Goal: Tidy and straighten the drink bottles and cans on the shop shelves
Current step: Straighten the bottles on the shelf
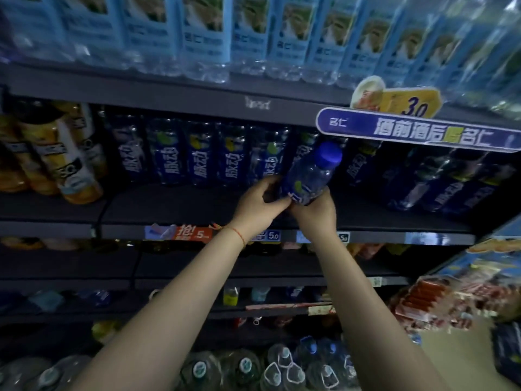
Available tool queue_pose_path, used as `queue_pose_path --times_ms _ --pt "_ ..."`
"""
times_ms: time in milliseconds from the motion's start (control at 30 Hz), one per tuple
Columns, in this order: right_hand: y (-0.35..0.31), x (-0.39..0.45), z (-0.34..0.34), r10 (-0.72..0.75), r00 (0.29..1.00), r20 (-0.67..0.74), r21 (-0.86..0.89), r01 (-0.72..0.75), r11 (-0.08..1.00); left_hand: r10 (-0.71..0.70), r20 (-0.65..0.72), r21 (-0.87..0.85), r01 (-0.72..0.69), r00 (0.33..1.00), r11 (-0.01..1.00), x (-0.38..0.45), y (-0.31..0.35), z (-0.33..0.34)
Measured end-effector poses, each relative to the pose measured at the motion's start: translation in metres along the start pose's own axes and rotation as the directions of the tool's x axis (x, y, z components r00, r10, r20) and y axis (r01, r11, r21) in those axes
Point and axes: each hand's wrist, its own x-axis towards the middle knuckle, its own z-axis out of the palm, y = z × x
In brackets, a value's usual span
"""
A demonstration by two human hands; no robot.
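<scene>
Both hands were up at the middle dark metal shelf (174,204), wrapped around the lower body of one clear plastic bottle with a blue cap and blue label (308,176). The left hand (258,206) curled its fingers round the bottle's left side, and the right hand (317,214) cupped it from below and the right. The bottle leaned to the right, its cap tipped toward the hanging blue promotional banner (417,131), and it sat out in front of the row of matching blue-labelled bottles (197,153); I judged it was held that way so it could be turned label-forward and slotted into the gap behind. The row's labels carried white characters reading 脉动. The banner read 酒前酒后喝名仁, and a yellow price tag (413,103) above it showed 3.0. Along the shelf edge, small price tickets (273,235) read 5.0. Above stood pale blue-labelled water bottles (203,29) marked 名仁, their smaller print too blurred to read.
</scene>
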Motion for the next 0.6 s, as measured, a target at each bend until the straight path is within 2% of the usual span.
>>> queue_pose_path --times_ms 167,300,433,500,600 --pt "0.012 0.041 -0.013 0.063 0.993 0.102 -0.104 -0.053 0.993 -0.163 -0.034 -0.109 0.159 0.986 0.981 0.025 0.002 0.031" --pt "0.021 0.070 -0.010 -0.015 0.986 0.168 -0.179 0.046 0.983 -0.181 -0.077 -0.141 0.169 0.980 0.975 0.035 0.003 0.051" --pt "0.024 0.089 -0.006 -0.080 0.964 0.252 -0.131 0.116 0.985 -0.196 -0.130 -0.118 0.181 0.972 0.976 0.037 0.006 0.060" --pt "0.029 0.087 -0.010 -0.145 0.964 0.224 -0.097 0.170 0.981 -0.216 -0.219 -0.096 0.199 0.952 0.975 0.033 0.008 0.063" --pt "0.042 0.075 -0.018 -0.345 0.918 0.195 -0.082 0.366 0.927 -0.175 -0.442 -0.041 0.175 0.880 0.984 0.022 0.006 0.065"
